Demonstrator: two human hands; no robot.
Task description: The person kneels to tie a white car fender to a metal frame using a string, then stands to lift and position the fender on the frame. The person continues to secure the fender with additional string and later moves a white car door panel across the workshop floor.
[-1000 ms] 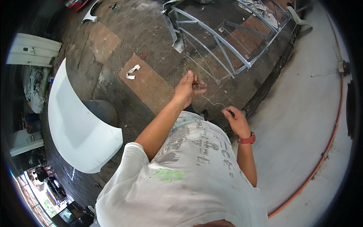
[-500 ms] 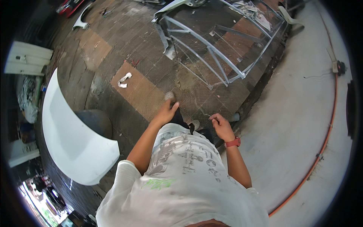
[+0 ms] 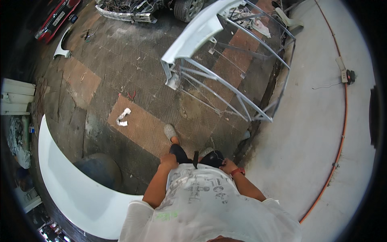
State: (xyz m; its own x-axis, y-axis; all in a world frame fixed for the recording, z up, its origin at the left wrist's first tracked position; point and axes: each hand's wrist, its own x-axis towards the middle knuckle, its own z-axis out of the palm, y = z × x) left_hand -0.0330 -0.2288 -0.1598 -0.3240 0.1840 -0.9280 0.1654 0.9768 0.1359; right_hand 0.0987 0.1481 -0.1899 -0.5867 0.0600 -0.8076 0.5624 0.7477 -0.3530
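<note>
My right hand (image 3: 229, 165), with a red watch (image 3: 238, 172) on the wrist, is low in front of my right thigh. Its fingers are pinched on a thin pale wire (image 3: 218, 152) that curves up and forward from them. My left hand (image 3: 169, 161) rests by my left thigh against the dark shorts (image 3: 179, 153); its fingers curl out of sight, so what they hold, if anything, is hidden. Ahead, a white car fender (image 3: 195, 34) hangs on a grey metal stand (image 3: 229, 89).
A white car hood (image 3: 80, 201) lies at left beside a dark rounded drum (image 3: 98, 169). A crumpled white strip (image 3: 123, 117) lies on the floor mat. Another fender (image 3: 61, 47) and a stripped car front (image 3: 125, 15) are farther off. An orange hose (image 3: 342, 145) runs along the right wall.
Both hands have dropped closer to my body, the left against the shorts. The view has tilted up, showing more of the fender and the car front. The wire has moved with my right hand.
</note>
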